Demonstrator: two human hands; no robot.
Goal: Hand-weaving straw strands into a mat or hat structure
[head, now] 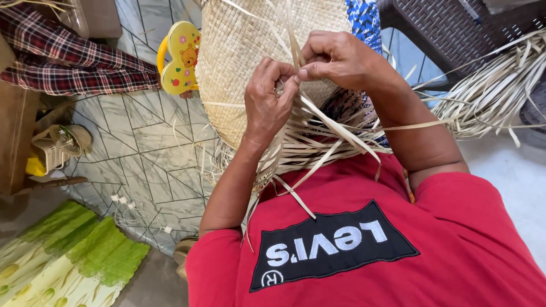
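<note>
While my left hand [267, 99] pinches a pale strip [335, 128] against the woven mat [239, 57] rising from my lap, my right hand [335, 57] grips another strand at the same spot, both closed tight. I judge I am mid-weave at the mat's loose edge; the coming tuck needs the strip passed under its neighbour and drawn snug. A small basket [48, 153] stands on the tiled floor [153, 142]; I cannot tell its contents.
</note>
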